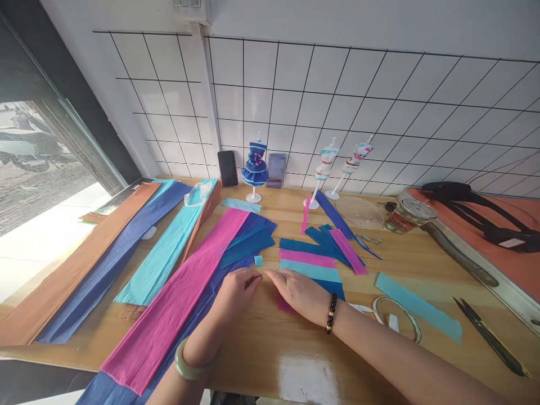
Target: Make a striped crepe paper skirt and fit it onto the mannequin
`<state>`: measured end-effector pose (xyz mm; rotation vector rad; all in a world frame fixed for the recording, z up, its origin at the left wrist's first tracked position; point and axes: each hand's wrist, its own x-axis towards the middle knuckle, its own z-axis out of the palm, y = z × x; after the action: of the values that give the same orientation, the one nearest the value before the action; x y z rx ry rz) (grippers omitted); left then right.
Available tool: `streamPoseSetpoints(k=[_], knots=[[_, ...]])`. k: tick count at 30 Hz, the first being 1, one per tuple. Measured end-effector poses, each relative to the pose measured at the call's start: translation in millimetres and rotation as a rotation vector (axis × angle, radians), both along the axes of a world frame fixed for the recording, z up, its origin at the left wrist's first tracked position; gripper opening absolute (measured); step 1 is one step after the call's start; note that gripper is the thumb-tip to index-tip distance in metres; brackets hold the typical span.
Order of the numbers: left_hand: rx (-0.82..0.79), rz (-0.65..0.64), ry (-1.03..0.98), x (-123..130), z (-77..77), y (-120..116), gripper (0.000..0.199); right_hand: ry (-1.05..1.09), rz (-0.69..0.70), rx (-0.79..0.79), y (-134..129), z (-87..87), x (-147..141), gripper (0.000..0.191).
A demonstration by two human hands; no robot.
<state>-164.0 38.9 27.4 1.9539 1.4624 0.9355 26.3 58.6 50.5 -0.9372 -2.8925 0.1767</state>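
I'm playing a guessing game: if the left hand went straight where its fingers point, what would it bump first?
The left hand would probably bump the right hand, just across a small gap, though their heights are unclear.

We see bare table (248, 351) between the two forearms. Pink crepe paper (177, 298) blocks the left; a tape ring (399, 318) obstructs the right.

From here I get daylight pouring in at the left, nearly blown out beyond the window (37, 163), a white glare patch on the near edge of the tabletop (253, 360), a dimmer upper wall (358, 22), and wide-angle stretching toward the sides.
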Motion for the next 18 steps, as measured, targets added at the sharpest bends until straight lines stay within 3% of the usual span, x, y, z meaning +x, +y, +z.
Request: streamPoseSetpoints(k=[18], knots=[[-0.028, -0.003, -0.028, -1, -3.5, 1, 0.02, 0.089, -0.077, -0.17, 10, -4.0, 9, 0.048]])
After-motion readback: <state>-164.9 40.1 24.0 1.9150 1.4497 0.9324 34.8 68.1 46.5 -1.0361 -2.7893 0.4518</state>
